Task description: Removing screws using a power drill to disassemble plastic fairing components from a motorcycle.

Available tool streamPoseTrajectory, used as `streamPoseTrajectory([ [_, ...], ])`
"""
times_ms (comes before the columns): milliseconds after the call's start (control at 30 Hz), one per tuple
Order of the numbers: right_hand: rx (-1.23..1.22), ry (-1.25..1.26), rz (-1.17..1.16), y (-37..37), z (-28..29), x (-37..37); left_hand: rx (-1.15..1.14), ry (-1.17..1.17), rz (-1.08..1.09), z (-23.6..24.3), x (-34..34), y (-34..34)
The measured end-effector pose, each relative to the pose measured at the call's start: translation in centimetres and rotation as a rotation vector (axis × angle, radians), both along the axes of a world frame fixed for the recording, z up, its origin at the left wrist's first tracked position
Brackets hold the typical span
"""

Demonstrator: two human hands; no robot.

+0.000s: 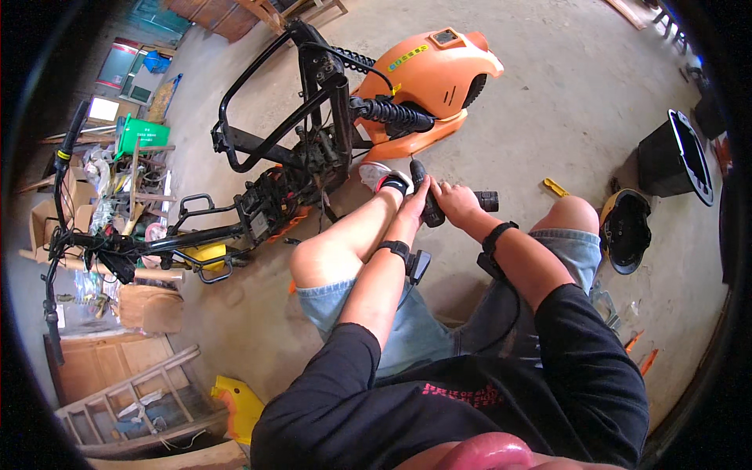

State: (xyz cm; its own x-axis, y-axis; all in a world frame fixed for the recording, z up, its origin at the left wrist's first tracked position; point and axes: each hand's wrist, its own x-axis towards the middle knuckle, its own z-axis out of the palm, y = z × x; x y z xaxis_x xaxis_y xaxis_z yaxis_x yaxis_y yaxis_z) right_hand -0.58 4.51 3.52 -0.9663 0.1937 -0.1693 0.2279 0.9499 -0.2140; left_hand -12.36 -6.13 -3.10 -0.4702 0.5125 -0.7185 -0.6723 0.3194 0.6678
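A black cordless drill (432,211) lies between my two hands in front of my knees, its nose toward the lower edge of the orange rear body panel (415,70). My right hand (458,201) is closed round its handle, and the end block shows to the right. My left hand (414,202) is closed against the front part of the drill; some fingers are hidden. Beyond, the stripped black scooter frame (313,129) stands with a coil shock absorber (392,113) beside the panel. Whether the drill's tip touches the panel I cannot tell.
On the floor to the right are a yellow-handled tool (556,187), a black hollow shell with a yellow outside (627,231) and a black tub (666,157). Handlebars (66,157), a green bin (141,135), a wooden ladder (133,392) and a yellow panel (237,407) lie leftward.
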Motion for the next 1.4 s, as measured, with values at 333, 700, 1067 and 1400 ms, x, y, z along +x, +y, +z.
streamPoseTrajectory([
  [333,0.012,0.064,0.008,0.1,-0.5,0.4,0.014,0.009,-0.004,0.9,0.4,0.1],
  [700,-0.035,0.176,0.031,2.5,-2.5,0.6,-0.033,0.138,-0.026,1.9,1.1,1.6],
  [1067,-0.080,0.216,0.057,2.9,-2.7,0.9,-0.103,0.298,-0.032,2.1,1.3,2.3],
  [1400,-0.055,0.164,0.022,1.7,-1.4,0.8,-0.110,0.295,-0.046,1.9,0.9,1.4],
])
